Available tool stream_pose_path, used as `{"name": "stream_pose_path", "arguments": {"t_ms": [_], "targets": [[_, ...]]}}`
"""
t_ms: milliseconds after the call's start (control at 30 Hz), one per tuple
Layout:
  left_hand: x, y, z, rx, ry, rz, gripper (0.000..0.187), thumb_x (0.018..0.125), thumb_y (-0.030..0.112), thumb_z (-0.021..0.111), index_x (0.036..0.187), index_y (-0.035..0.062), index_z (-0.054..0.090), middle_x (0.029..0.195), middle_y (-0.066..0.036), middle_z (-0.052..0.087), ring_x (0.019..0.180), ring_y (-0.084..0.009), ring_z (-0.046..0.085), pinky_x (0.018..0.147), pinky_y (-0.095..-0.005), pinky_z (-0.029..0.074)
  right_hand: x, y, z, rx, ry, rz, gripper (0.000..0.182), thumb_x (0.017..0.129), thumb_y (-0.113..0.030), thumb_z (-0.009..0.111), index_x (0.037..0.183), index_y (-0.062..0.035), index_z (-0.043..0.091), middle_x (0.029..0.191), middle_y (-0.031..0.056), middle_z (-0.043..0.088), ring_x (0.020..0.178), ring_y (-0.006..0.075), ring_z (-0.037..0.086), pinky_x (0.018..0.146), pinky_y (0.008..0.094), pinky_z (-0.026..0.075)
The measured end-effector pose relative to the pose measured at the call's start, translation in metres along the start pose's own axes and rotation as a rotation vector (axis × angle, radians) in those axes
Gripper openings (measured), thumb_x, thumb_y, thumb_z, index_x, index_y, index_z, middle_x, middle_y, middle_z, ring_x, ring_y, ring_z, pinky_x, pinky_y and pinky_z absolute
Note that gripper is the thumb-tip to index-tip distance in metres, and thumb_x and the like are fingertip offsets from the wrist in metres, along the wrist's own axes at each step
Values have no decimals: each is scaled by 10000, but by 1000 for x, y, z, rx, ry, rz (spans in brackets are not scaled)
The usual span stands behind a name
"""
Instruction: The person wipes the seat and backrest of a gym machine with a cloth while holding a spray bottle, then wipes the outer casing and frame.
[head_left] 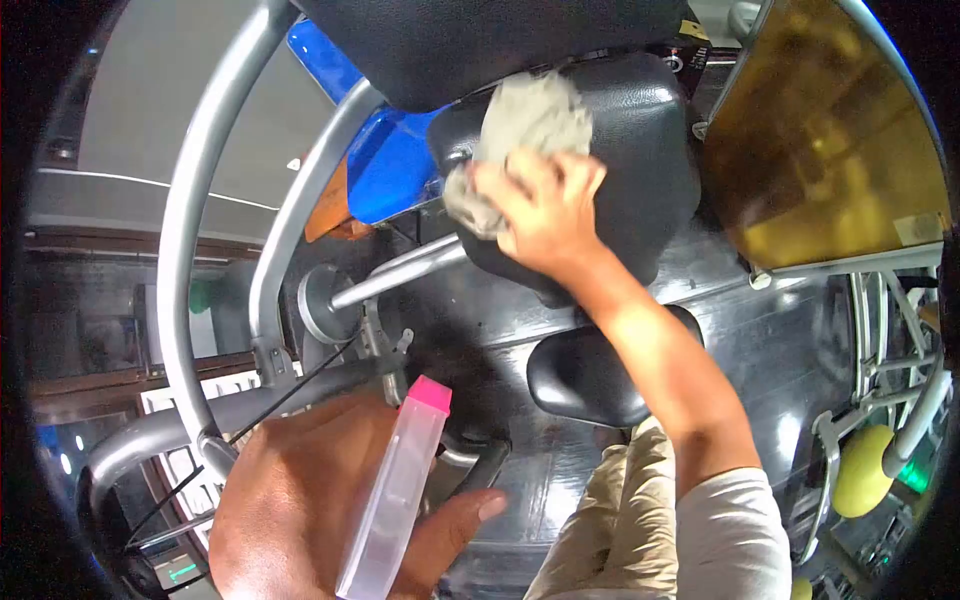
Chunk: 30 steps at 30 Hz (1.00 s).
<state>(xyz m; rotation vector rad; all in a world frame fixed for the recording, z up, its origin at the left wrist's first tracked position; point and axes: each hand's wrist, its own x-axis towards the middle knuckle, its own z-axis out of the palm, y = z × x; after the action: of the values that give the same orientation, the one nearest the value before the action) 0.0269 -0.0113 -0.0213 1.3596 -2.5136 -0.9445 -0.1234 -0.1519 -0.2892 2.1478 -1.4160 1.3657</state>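
Note:
My right hand [548, 205] is closed on a crumpled beige cloth [540, 112], which lies against the black padded seat [645, 150] of a gym machine. Part of the cloth bunches out to the left of my fingers. Close to the camera at lower left, my left hand [300, 490] holds a slim, translucent plastic container [395, 500] with a pink cap [430, 393]. The container is tilted, cap end up. My left thumb shows to its right, while the other fingers are mostly hidden.
Curved silver frame tubes [185, 220] rise at left beside a blue panel [395, 165]. A smaller black pad [580, 375] sits below the seat. An amber translucent panel [830, 140] stands at right, above a yellow rounded pad [862, 470]. The floor [560, 480] is dark.

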Motion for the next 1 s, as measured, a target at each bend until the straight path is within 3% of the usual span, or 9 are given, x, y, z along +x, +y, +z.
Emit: {"name": "stream_pose_path", "arguments": {"t_ms": [100,300,367,533,700,833,867,967,1000], "targets": [[5,-1,-3,-54,-15,-27,674,747,4,754,1355,-58,471,1009,-124,566,848,-226,586,741,-326,538,-80,7,26,108,-43,-195,432,745,-300,682,1176,-332,669,1086,-54,569,979,274,543,888,505,413],[8,-7,-1,-52,30,21,547,776,-25,711,1285,-64,514,868,-114,559,742,-249,580,641,-342,511,-291,73,42,40,-713,-467,304,862,-284,595,1125,-175,702,1031,-73,541,929,155,545,852,381,444],[6,-5,2,-192,55,-13,506,785,-35,697,1261,-66,529,821,-110,557,707,-257,579,608,-348,502,-258,63,29,-120,-630,-530,275,866,-288,596,1106,-216,707,1050,-67,513,942,167,513,828,389,429],[-9,4,11,-1190,213,-320,682,725,8,784,1346,-67,513,1173,-132,580,1015,-209,605,838,-296,551,-50,37,-29,-67,-273,-380,258,838,-320,631,1089,-326,690,1233,-20,543,1018,269,471,827,521,396],[-11,-37,-13,-368,-237,54,697,725,-58,730,1373,-72,474,1284,-173,550,1163,-223,600,910,-311,574,45,36,-26,-68,4,88,555,631,-180,754,1159,-323,659,1220,21,512,1030,340,449,852,509,358],[37,31,-25,-116,-363,-885,640,808,538,775,1232,76,648,1176,-211,654,1179,-266,616,1099,-443,368,-73,32,8,80,-112,-89,366,648,-300,745,1009,-326,686,1147,-42,562,1062,327,501,840,554,374],[37,33,-24,-67,-353,-786,595,843,508,739,1193,35,656,1119,-208,672,1126,-291,633,1057,-457,408,-122,38,20,76,-201,-187,237,709,-310,705,940,-279,668,1104,-60,577,993,288,541,866,570,388],[26,7,-7,61,-152,-38,367,811,-113,596,1171,-60,540,673,-110,554,581,-277,566,508,-358,519,-259,63,33,6,-552,-341,135,819,-298,609,926,-245,672,1015,-61,554,972,229,560,900,477,440],[23,-2,5,48,-77,-3,355,818,-107,595,1166,-61,540,681,-113,563,586,-276,574,508,-357,527,-290,74,34,1,-578,-349,139,827,-307,603,932,-251,676,1012,-52,540,977,220,553,879,462,450]]}}
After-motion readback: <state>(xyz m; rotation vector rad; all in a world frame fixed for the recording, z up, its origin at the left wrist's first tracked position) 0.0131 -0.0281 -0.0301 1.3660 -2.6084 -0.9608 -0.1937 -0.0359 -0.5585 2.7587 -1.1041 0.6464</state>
